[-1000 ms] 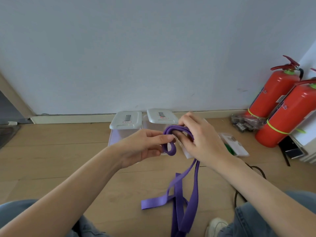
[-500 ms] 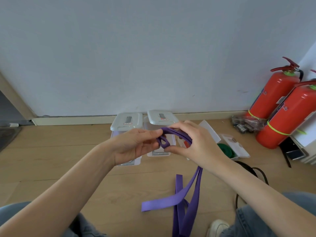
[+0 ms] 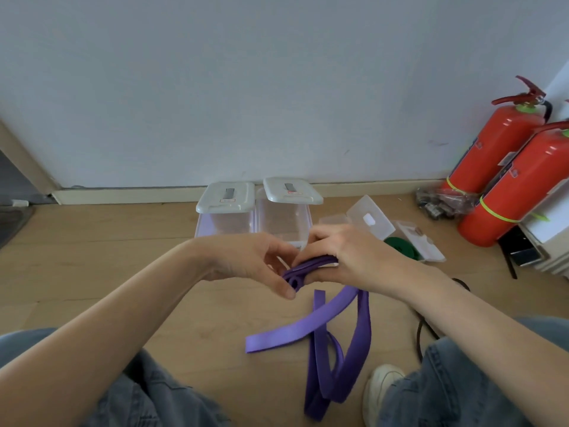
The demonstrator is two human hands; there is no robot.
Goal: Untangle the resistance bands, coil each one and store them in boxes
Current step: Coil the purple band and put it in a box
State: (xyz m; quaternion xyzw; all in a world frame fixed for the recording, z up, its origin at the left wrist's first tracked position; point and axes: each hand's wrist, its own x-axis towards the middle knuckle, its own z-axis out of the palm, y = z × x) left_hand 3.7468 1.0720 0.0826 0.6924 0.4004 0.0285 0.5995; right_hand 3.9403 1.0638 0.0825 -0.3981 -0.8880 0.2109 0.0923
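Both hands met above the floor on the purple band (image 3: 311, 266). The left hand (image 3: 255, 260) pinched the small started coil between thumb and curled fingers, thumb tip low at the coil's near side, palm turned inward, forearm running in from lower left. The right hand (image 3: 351, 257) was curled over the band from the far side, fingers wrapped on the flattened turns, knuckles up, wrist bent down. The gripped part lay roughly left to right, its coiled end toward the left hand. From under the right hand the loose length dropped toward the person, long axis running near to far, and lay in slack folds on the wooden floor (image 3: 92, 248) between the knees, one flat end sticking out leftward. Beyond the hands stood two clear boxes (image 3: 228, 223) side by side against the skirting, grey lids on top; contents could not be made out. To the right an open clear case (image 3: 409, 238) held a green coiled band (image 3: 400, 245). Two red fire extinguishers (image 3: 498, 149) stood at the far right.
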